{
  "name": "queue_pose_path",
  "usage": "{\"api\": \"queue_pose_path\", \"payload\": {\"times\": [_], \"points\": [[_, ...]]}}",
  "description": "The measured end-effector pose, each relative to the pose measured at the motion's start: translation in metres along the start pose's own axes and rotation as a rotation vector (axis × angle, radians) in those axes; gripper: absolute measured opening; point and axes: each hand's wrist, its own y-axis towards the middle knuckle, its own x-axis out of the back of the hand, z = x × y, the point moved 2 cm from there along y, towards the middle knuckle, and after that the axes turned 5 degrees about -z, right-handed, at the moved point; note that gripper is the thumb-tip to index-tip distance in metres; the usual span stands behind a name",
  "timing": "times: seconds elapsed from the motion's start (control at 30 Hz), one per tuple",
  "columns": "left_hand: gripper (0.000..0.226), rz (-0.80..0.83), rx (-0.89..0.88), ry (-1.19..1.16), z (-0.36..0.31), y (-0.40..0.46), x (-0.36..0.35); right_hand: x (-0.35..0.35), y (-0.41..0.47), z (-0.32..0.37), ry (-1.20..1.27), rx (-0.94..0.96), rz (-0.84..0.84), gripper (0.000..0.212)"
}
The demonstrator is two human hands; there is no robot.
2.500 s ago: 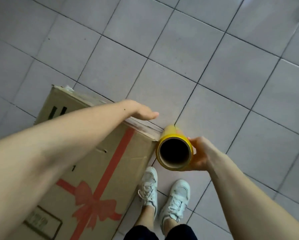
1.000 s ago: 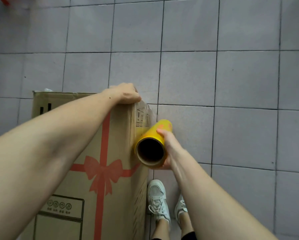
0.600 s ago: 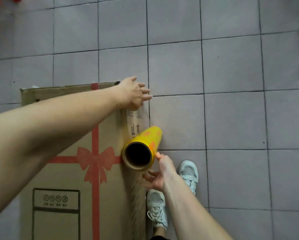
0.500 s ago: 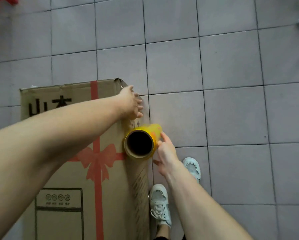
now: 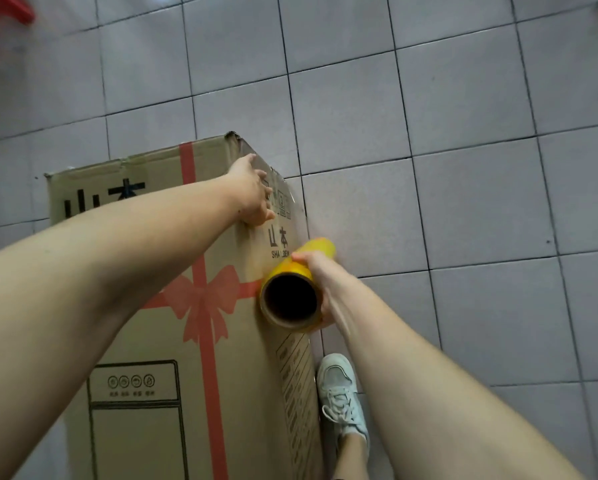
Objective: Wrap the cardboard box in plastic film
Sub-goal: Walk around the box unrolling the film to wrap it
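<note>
Box (image 5: 145,341) reads "山本" — left hand (image 5: 252,195) flat, open; right hand (image 5: 320,275) grips yellow roll (image 5: 297,271).

One cardboard box (image 5: 159,341) is standing on the tiled floor (image 5: 463,168), one yellow film roll (image 5: 295,289) is showing, plus two hands and one white shoe (image 5: 342,393).
</note>
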Motion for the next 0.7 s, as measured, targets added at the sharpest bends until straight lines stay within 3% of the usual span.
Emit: {"api": "queue_pose_path", "payload": {"times": [0.03, 0.07, 0.2, 0.3, 0.4, 0.53, 0.6, 0.7], "points": [[0.059, 0.009, -0.007, 0.029, 0.0, 0.0, 0.0, 0.003, 0.006, -0.018, 0.103, -0.039, -0.057, 0.084], [0.059, 0.023, 0.0, 0.041, 0.001, 0.0, -0.001, 0.006, 0.008, -0.036, 0.191, -0.05, -0.085, 0.091], [0.062, 0.025, 0.002, 0.057, 0.001, 0.003, -0.005, 0.019, 0.018, -0.094, 0.466, -0.103, -0.053, 0.086], [0.064, 0.047, 0.018, 0.099, -0.001, 0.006, -0.009, 0.016, 0.021, -0.119, 0.506, -0.184, 0.0, 0.075], [0.063, 0.057, 0.058, 0.137, -0.007, 0.002, -0.005, 0.014, 0.016, -0.122, 0.477, -0.212, 0.04, 0.063], [0.048, -0.138, -0.13, -0.072, -0.048, -0.021, 0.021, 0.022, 0.026, -0.104, 0.312, -0.1, 0.009, 0.053], [0.053, -0.084, -0.161, -0.155, -0.077, -0.032, 0.014, 0.025, 0.027, -0.097, 0.187, 0.002, -0.06, 0.055], [0.057, 0.05, -0.079, -0.032, -0.098, -0.036, -0.011, 0.031, 0.031, -0.079, 0.038, 0.087, -0.162, 0.056]]}}
